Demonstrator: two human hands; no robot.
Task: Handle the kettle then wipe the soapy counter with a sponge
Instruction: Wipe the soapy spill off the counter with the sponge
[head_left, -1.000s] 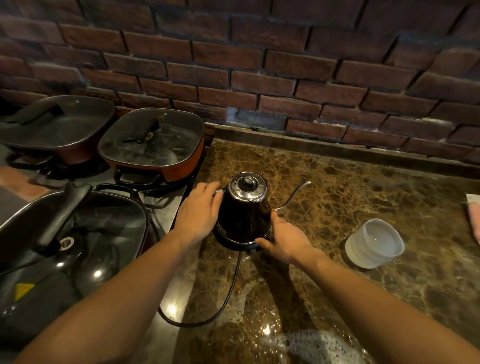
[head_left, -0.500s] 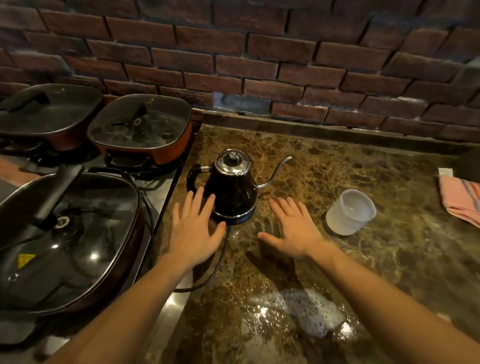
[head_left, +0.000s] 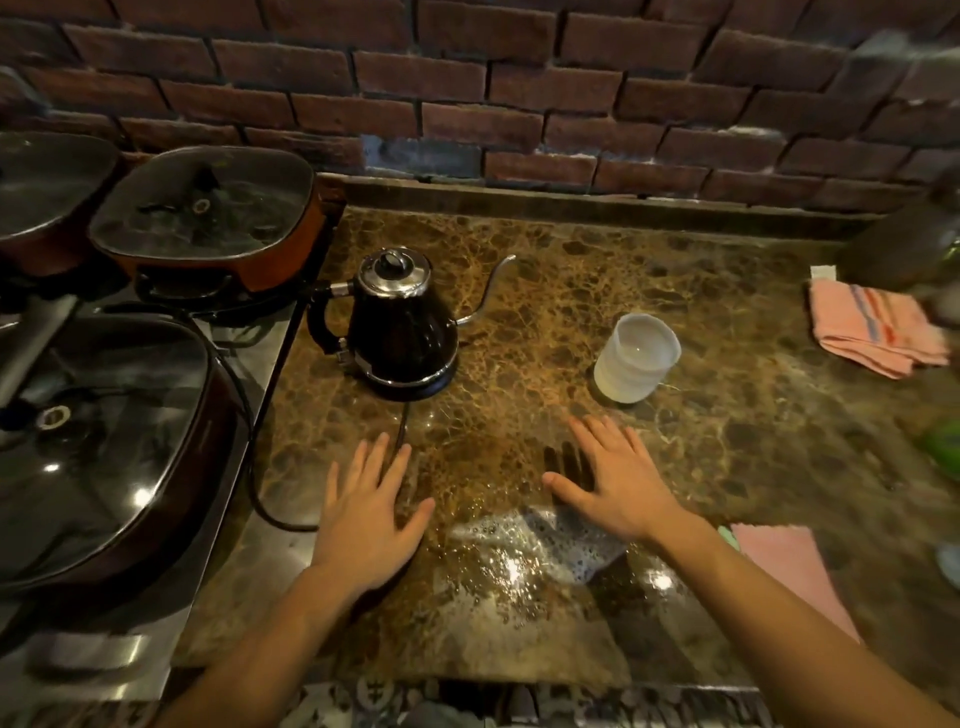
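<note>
A second before, I gripped the kettle (head_left: 402, 325) from both sides; by this moment I had let go and pulled back. My left hand (head_left: 366, 512) and right hand (head_left: 610, 480) hovered flat, fingers spread wide, holding nothing, near the front of the counter (head_left: 727, 415). The kettle stood upright on its base at the back left, well apart from both hands. The suds (head_left: 540, 545) lay between my wrists, unwiped. I judged the kettle step done; no sponge was clearly visible.
</note>
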